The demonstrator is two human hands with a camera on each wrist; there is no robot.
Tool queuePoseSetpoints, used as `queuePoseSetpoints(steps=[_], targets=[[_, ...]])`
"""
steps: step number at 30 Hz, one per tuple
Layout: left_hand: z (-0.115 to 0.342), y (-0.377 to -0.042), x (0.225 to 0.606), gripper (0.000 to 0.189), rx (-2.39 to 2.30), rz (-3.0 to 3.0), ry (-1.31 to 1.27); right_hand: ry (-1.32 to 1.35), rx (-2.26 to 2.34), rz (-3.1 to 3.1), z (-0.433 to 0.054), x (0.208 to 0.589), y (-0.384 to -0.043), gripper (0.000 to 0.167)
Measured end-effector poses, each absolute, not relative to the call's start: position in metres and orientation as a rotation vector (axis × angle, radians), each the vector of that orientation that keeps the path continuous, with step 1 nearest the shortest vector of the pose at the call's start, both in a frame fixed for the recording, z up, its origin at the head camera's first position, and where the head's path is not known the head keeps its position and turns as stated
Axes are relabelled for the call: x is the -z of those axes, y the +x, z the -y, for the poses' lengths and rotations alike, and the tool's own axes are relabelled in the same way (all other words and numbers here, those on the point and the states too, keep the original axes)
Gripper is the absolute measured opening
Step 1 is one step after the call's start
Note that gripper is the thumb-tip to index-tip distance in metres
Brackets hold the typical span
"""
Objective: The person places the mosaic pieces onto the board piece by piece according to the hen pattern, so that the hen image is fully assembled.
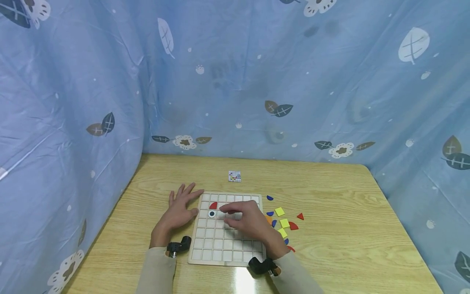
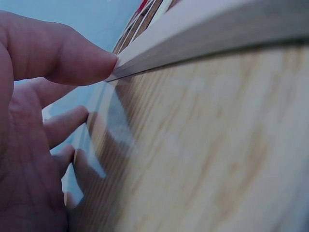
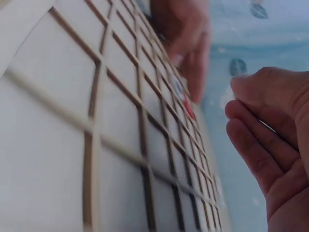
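Note:
A wooden grid board (image 1: 207, 244) with white square cells lies in front of me. Near its upper left, a red quarter-circle piece (image 1: 214, 205) sits in a cell, and just below it is a white round eye piece (image 1: 211, 214) with a dark centre. My left hand (image 1: 179, 211) rests at the board's left edge with its fingers spread; in the left wrist view its thumb (image 2: 91, 63) touches the board's side (image 2: 203, 46). Over the middle of the board hovers my right hand (image 1: 247, 219), fingers loosely bent. Nothing shows between its thumb and fingers (image 3: 256, 150) in the right wrist view.
Right of the board lie loose pieces: several yellow squares (image 1: 284, 223), blue half-circles (image 1: 269, 198), a red triangle (image 1: 300, 216), red quarter-circles (image 1: 293, 226) and an orange piece (image 1: 269, 220) partly hidden by my hand. A small pattern card (image 1: 234, 176) lies beyond the board. Blue curtains (image 1: 235, 81) surround the table.

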State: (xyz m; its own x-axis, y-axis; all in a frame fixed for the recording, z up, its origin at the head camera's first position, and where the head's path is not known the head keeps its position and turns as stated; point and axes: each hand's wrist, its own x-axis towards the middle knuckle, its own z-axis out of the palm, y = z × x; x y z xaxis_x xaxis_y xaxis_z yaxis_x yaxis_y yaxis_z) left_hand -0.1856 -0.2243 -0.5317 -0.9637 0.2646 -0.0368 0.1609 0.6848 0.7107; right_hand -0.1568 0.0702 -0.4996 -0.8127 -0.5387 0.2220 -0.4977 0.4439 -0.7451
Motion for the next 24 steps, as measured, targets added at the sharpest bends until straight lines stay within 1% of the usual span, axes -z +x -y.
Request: queuePoseSetpoints(steps=[4, 9, 17, 24], targets=[[0.225, -0.186, 0.533, 0.069, -1.154, -2.755, 0.358, -0.921, 1.462, -2.648, -0.099, 0.498, -0.150, 0.030], [0.226, -0.188, 0.534, 0.069, -1.155, -2.755, 0.361, -0.850, 1.505, -2.739, -0.138, 0.497, -0.140, 0.032], [0.226, -0.188, 0.534, 0.070, -1.161, -2.755, 0.344, -0.661, 1.464, -2.859, -0.196, 0.495, -0.129, 0.035], [0.225, -0.186, 0.535, 0.069, -1.175, -2.747, 0.344, -0.525, 1.354, -2.971, -0.230, 0.494, -0.127, 0.036]])
